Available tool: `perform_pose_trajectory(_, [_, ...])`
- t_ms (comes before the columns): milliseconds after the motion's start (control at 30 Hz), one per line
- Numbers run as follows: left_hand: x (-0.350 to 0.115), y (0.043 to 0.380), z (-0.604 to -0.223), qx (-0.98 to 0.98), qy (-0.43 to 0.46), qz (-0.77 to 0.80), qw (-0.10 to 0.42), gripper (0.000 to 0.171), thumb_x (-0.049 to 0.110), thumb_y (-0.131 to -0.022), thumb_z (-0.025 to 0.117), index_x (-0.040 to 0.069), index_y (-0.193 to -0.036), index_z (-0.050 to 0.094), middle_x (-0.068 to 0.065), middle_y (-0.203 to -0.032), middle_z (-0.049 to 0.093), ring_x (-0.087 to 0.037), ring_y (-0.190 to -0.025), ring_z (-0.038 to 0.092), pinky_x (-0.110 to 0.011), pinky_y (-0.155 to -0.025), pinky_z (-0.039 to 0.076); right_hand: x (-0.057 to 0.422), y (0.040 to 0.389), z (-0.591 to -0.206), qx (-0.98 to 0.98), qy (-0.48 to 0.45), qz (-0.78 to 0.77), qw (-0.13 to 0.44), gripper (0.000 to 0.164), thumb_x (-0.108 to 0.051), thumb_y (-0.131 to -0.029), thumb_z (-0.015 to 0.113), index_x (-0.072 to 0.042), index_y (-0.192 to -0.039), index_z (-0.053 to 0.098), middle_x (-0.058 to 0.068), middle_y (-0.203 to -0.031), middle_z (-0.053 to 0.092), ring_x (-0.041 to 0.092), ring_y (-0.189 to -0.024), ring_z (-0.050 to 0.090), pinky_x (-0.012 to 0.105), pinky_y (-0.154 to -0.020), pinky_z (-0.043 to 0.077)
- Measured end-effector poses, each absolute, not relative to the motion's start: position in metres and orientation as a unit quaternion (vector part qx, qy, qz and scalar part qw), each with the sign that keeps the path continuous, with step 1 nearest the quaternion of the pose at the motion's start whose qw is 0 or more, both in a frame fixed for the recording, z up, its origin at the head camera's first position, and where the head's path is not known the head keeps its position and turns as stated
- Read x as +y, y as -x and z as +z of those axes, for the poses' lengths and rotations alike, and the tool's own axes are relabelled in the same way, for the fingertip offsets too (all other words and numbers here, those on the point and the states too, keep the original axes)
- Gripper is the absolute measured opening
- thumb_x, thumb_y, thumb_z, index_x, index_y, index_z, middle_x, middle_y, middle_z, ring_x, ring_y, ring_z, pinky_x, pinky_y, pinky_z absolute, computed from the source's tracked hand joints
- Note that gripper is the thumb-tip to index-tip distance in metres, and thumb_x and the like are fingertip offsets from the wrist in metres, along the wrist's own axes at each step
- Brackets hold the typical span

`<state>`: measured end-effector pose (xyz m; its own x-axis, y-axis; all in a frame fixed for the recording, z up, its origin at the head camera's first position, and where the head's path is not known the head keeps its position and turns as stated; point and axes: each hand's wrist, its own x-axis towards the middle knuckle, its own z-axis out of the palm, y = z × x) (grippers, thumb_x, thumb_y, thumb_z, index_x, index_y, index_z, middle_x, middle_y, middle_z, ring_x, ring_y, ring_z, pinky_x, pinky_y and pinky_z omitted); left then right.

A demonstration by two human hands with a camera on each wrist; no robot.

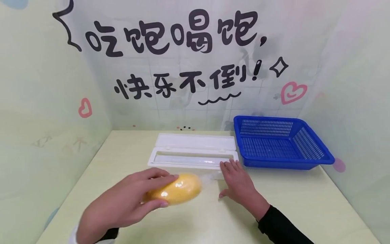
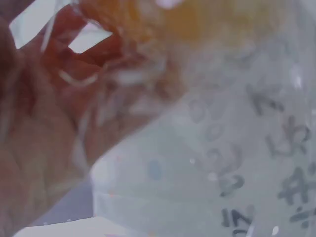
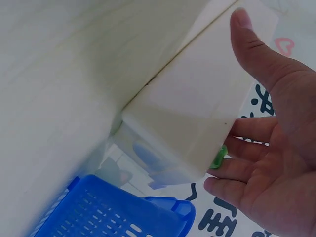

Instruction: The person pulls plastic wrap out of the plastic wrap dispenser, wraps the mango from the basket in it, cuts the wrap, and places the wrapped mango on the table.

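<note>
My left hand [image 1: 128, 196] grips a glossy yellow oval thing [image 1: 182, 189] wrapped in clear plastic film, above the table. A loose tail of film [image 1: 208, 178] trails from its right side. Film also blurs the left wrist view, where the yellow thing [image 2: 182, 19] shows at the top edge. Behind it lies a long white cling film dispenser [image 1: 179, 166], its lid raised at the back and a white roll [image 1: 192, 159] inside. At the dispenser's front right corner, my right hand [image 1: 239, 181] rests its extended fingers on the rim. A small green piece [image 3: 218, 157] shows by those fingers.
A blue perforated basket [image 1: 283, 162] stands at the back right, close beside the dispenser. Printed walls enclose the pale table [image 1: 122, 149] at the back and both sides.
</note>
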<state>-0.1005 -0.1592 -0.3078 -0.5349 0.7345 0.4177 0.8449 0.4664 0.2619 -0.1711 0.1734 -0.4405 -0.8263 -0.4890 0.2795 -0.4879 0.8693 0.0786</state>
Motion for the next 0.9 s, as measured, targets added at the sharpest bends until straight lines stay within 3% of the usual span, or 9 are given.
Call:
perform_pose_trajectory(100, [-0.159, 0.094, -0.296, -0.836, 0.468, -0.211, 0.194, 0.05, 0.033, -0.093, 0.073, 0.019, -0.14, 0.06, 0.002, -0.123, 0.063, -0.006, -0.094, 0.06, -0.015, -0.079, 0.048, 0.175, 0.173, -0.43, -0.957, -0.253, 0.024, 0.142, 0.096, -0.047, -0.062, 0.093, 0.005, -0.133, 0.055, 0.019, -0.13, 0.06, 0.043, -0.13, 0.053, 0.058, -0.114, 0.036])
perform_pose_trajectory(233, [-0.147, 0.098, -0.295, -0.828, 0.472, -0.181, 0.243, 0.059, 0.028, -0.084, 0.082, 0.021, -0.138, 0.06, -0.003, -0.118, 0.063, -0.014, -0.093, 0.06, -0.028, -0.079, 0.051, 0.18, 0.167, -0.408, -0.943, -0.259, 0.12, 0.169, 0.072, -0.024, -0.074, 0.09, 0.002, -0.132, 0.057, 0.017, -0.136, 0.06, 0.038, -0.129, 0.055, 0.06, -0.113, 0.037])
perform_pose_trajectory(300, [-0.142, 0.099, -0.297, -0.831, 0.469, -0.164, 0.249, 0.064, 0.025, -0.077, 0.087, 0.022, -0.135, 0.061, -0.004, -0.117, 0.063, -0.017, -0.096, 0.061, -0.035, -0.081, 0.052, 0.18, 0.163, -0.391, -0.921, -0.269, 0.179, 0.217, 0.058, -0.009, -0.08, 0.082, 0.0, -0.133, 0.059, 0.016, -0.135, 0.061, 0.033, -0.119, 0.061, 0.052, -0.105, 0.048])
perform_pose_trajectory(400, [-0.133, 0.1, -0.298, -0.842, 0.459, -0.136, 0.247, 0.068, 0.025, -0.07, 0.092, 0.024, -0.132, 0.064, -0.004, -0.117, 0.065, -0.021, -0.103, 0.062, -0.04, -0.086, 0.052, 0.179, 0.155, -0.361, -0.876, -0.284, 0.266, 0.286, 0.048, 0.004, -0.085, 0.071, -0.003, -0.132, 0.061, 0.013, -0.13, 0.066, 0.028, -0.115, 0.065, 0.039, -0.096, 0.055])
perform_pose_trajectory(500, [-0.121, 0.103, -0.3, -0.848, 0.457, -0.118, 0.241, 0.071, 0.028, -0.068, 0.094, 0.023, -0.132, 0.065, -0.003, -0.119, 0.066, -0.024, -0.109, 0.061, -0.042, -0.092, 0.052, 0.177, 0.144, -0.334, -0.842, -0.321, 0.326, 0.286, 0.05, -0.003, -0.086, 0.075, -0.008, -0.134, 0.06, 0.008, -0.132, 0.065, 0.023, -0.117, 0.064, 0.033, -0.098, 0.053])
perform_pose_trajectory(600, [-0.108, 0.107, -0.304, -0.837, 0.469, -0.113, 0.259, 0.073, 0.027, -0.066, 0.096, 0.019, -0.131, 0.065, -0.002, -0.119, 0.068, -0.023, -0.109, 0.062, -0.041, -0.095, 0.053, 0.168, 0.131, -0.322, -0.844, -0.365, 0.331, 0.21, 0.074, -0.029, -0.083, 0.083, -0.014, -0.147, 0.049, 0.003, -0.144, 0.058, 0.021, -0.131, 0.056, 0.036, -0.106, 0.049])
perform_pose_trajectory(667, [-0.099, 0.109, -0.307, -0.82, 0.484, -0.113, 0.283, 0.072, 0.026, -0.065, 0.096, 0.016, -0.129, 0.066, -0.002, -0.119, 0.069, -0.023, -0.109, 0.062, -0.04, -0.095, 0.053, 0.159, 0.125, -0.321, -0.856, -0.382, 0.314, 0.15, 0.09, -0.044, -0.08, 0.084, -0.018, -0.154, 0.039, 0.001, -0.146, 0.054, 0.017, -0.123, 0.059, 0.034, -0.097, 0.054])
perform_pose_trajectory(767, [-0.091, 0.111, -0.311, -0.801, 0.498, -0.121, 0.308, 0.069, 0.023, -0.067, 0.095, 0.012, -0.129, 0.065, -0.004, -0.121, 0.068, -0.023, -0.111, 0.063, -0.037, -0.097, 0.053, 0.148, 0.122, -0.324, -0.875, -0.38, 0.284, 0.1, 0.095, -0.057, -0.079, 0.079, -0.02, -0.155, 0.035, -0.003, -0.14, 0.056, 0.01, -0.107, 0.06, 0.026, -0.082, 0.056])
perform_pose_trajectory(900, [-0.091, 0.112, -0.313, -0.807, 0.49, -0.148, 0.296, 0.079, 0.031, -0.07, 0.093, 0.011, -0.138, 0.058, -0.009, -0.133, 0.062, -0.029, -0.127, 0.059, -0.042, -0.106, 0.049, 0.143, 0.124, -0.328, -0.891, -0.358, 0.249, 0.125, 0.093, -0.056, -0.077, 0.082, -0.015, -0.152, 0.043, -0.003, -0.13, 0.063, 0.01, -0.098, 0.061, 0.024, -0.074, 0.053])
